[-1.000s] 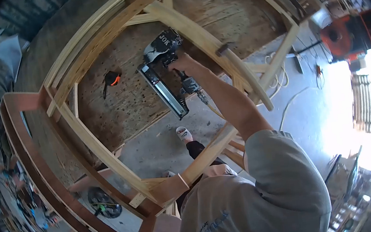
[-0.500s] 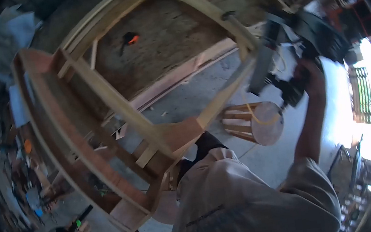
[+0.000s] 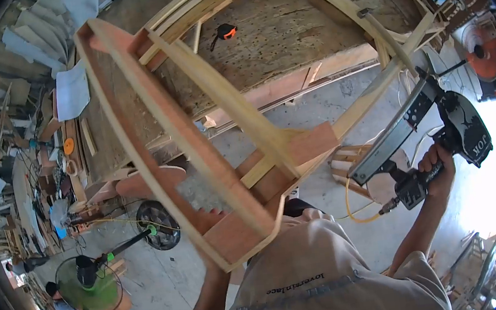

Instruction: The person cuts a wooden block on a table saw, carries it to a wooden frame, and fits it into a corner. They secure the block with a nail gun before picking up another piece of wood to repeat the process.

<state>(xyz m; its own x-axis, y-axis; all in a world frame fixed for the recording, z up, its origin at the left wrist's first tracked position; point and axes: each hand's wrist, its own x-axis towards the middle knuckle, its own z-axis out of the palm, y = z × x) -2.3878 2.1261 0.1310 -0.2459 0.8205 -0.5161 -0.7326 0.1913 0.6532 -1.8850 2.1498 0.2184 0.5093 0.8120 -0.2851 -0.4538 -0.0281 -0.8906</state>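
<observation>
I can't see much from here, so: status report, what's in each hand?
Right hand gripping nail gun, off the wood. Left hand hidden under wooden frame. Air hose hangs beneath gun.

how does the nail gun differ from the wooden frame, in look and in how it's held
The nail gun is dark metal and compact; the wooden frame is pale timber with reddish panels and far larger. The right hand grips the nail gun by its handle, off to the side of the frame; the frame leans against the workbench, and the left arm reaches under its near corner, hand hidden. A yellow hose trails from the gun; nothing trails from the frame.
</observation>
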